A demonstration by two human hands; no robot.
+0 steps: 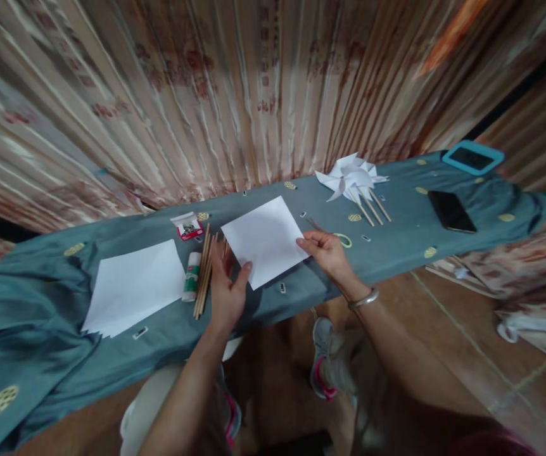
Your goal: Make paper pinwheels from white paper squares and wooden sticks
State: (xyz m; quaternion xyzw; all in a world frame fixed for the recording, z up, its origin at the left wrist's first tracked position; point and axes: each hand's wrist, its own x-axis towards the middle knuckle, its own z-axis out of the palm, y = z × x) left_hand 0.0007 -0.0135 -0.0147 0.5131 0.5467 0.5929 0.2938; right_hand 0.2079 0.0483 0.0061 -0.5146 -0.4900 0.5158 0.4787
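A white sheet of paper [266, 240] is held tilted over the cloth-covered table. My right hand [327, 253], with a bracelet at the wrist, pinches its right corner between thumb and fingers. On the other side, my left hand [228, 288] has its fingers stretched and apart, the thumb at the sheet's lower left edge. Just left of that hand lie several thin wooden sticks [203, 275] and a green and white glue stick [191, 277]. Scissors with a yellow-green handle [344, 240] lie partly hidden behind my right hand.
A stack of white paper [135, 285] lies at the left, with a small open red box [188, 227] behind the sticks. Several paper pinwheels [353, 176] on sticks rest at the back right. Farther right are a black phone [451, 211] and a blue-framed device [473, 157].
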